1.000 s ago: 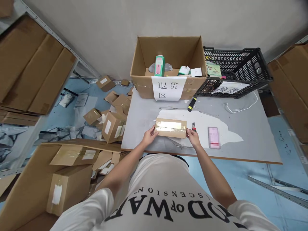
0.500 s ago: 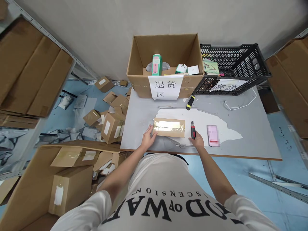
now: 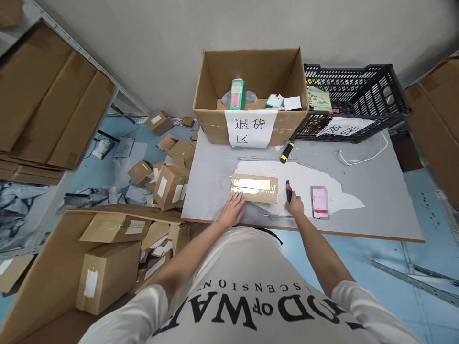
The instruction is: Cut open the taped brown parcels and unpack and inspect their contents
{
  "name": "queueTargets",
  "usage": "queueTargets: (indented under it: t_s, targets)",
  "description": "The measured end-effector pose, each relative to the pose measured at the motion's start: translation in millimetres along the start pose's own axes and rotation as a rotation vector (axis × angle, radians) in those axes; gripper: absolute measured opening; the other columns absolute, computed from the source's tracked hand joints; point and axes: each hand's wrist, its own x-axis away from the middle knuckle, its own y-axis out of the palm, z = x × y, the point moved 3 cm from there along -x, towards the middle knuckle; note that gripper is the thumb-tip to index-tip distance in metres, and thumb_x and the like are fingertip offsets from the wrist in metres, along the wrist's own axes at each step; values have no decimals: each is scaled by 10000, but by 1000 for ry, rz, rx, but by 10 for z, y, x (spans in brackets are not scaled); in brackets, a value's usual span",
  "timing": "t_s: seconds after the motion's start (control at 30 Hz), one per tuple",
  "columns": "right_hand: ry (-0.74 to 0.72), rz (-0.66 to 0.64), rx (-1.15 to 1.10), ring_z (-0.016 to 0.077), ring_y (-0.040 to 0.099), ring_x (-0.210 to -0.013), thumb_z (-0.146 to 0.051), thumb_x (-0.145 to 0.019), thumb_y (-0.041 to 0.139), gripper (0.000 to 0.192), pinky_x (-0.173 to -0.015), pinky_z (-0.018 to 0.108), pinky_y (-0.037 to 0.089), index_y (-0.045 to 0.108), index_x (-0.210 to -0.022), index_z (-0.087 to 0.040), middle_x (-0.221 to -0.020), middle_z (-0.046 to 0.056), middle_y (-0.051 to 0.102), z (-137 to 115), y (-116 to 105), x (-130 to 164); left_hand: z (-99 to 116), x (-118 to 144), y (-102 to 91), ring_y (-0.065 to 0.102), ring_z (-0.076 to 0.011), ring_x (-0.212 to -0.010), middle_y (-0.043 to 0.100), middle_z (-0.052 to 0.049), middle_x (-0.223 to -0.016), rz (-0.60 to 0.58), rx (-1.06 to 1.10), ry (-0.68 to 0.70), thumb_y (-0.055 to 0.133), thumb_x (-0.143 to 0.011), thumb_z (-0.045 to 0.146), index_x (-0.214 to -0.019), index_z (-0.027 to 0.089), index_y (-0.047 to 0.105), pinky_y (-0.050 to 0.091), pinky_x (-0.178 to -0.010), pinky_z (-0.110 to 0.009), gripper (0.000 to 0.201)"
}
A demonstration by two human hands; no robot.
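Note:
A small taped cardboard box [image 3: 258, 193] lies on the table in front of me, clear tape shining along its top. My left hand [image 3: 232, 210] is at its lower left corner, the fingers stretched out flat on the cardboard. Just right of the box, my right hand [image 3: 295, 204] is closed around the lower part of a red and black utility knife [image 3: 289, 191], whose tip points away from me. A phone with a pink, blurred screen [image 3: 320, 202] lies to the right of this hand.
Behind, a large carton [image 3: 215, 126] with a paper sign stands beside a black plastic crate [image 3: 369, 129]. A yellow and black cutter [image 3: 287, 153] and a white cable [image 3: 362, 161] lie on the grey table [image 3: 390, 200]. Left of it, an open carton [image 3: 53, 282] holds several boxes.
My left hand has shifted from the box's left end to its near left corner, its fingers now lying on top. My right hand has closed further around the utility knife.

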Motion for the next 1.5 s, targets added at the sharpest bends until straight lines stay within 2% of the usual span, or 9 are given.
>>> queueTargets:
  t_s: [0.17, 0.27, 0.33, 0.47, 0.57, 0.67, 0.8, 1.23, 1.5]
  targets:
    - [-203, 129, -235, 257, 552, -1074, -227, -849, 311, 613, -885, 393, 455, 213, -1445, -119, -1208, 170, 542, -161, -329, 9, -9, -13, 8, 144, -285, -1420, 275, -168, -1503, -41, -47, 11, 470, -871, 225, -1399, 105, 332, 261, -1108, -500, 559]
    - [-411, 251, -273, 243, 504, -1152, -190, -850, 272, 633, -937, 400, 430, 143, -1467, -131, -1345, 154, 463, -426, -694, 106, -1, -35, -5, 157, -289, -1417, 279, -175, -1499, -38, -59, 7, 477, -862, 219, -1400, 97, 330, 261, -1105, -497, 571]
    - [-600, 274, -244, 247, 448, -1219, -208, -868, 298, 638, -981, 411, 397, 123, -1476, -134, -1395, 156, 413, -678, -924, 248, 4, -49, -16, 167, -291, -1415, 285, -175, -1497, -31, -64, -1, 478, -859, 217, -1399, 98, 333, 261, -1104, -496, 572]
    - [-973, 56, -52, 222, 503, -1152, -203, -906, 336, 606, -928, 358, 429, 158, -1484, -238, -1311, 107, 510, -1213, -1151, 606, 10, -60, -37, 175, -282, -1414, 283, -168, -1499, -30, -84, 5, 476, -856, 208, -1390, 100, 352, 250, -1112, -471, 559]
    - [-1107, -94, 228, 212, 555, -1071, -150, -897, 360, 605, -822, 313, 453, 228, -1463, -320, -1241, 70, 562, -1497, -1131, 764, 8, -53, -43, 140, -280, -1422, 253, -165, -1512, -36, -117, 14, 484, -846, 200, -1396, 109, 345, 232, -1117, -471, 575]
    - [-1156, -134, 423, 208, 590, -997, -143, -903, 372, 593, -752, 289, 443, 261, -1450, -344, -1186, 67, 589, -1671, -1063, 785, -2, -47, -32, 118, -277, -1426, 226, -152, -1525, -44, -149, 6, 488, -831, 186, -1409, 129, 329, 213, -1120, -479, 602]
    - [-1178, -93, 530, 200, 614, -927, -143, -908, 378, 588, -723, 280, 420, 268, -1443, -362, -1164, 62, 600, -1793, -1014, 736, -14, -46, -13, 113, -268, -1428, 215, -146, -1529, -42, -171, 6, 482, -825, 172, -1414, 142, 321, 205, -1124, -476, 611]
    - [-1182, -91, 650, 204, 638, -883, -156, -915, 355, 529, -698, 277, 402, 355, -1414, -330, -1164, 65, 620, -2045, -1091, 852, -124, -110, -19, 149, -256, -1422, 265, -163, -1509, -26, -171, 45, 477, -813, 128, -1369, 162, 382, 219, -1120, -469, 565]
    - [-1185, -120, 667, 194, 650, -815, -144, -895, 383, 532, -674, 287, 420, 384, -1393, -333, -1095, 81, 628, -2042, -1164, 847, -163, -82, 10, 127, -236, -1426, 251, -153, -1515, -25, -127, 55, 430, -808, 86, -1379, 177, 379, 235, -1116, -472, 581]
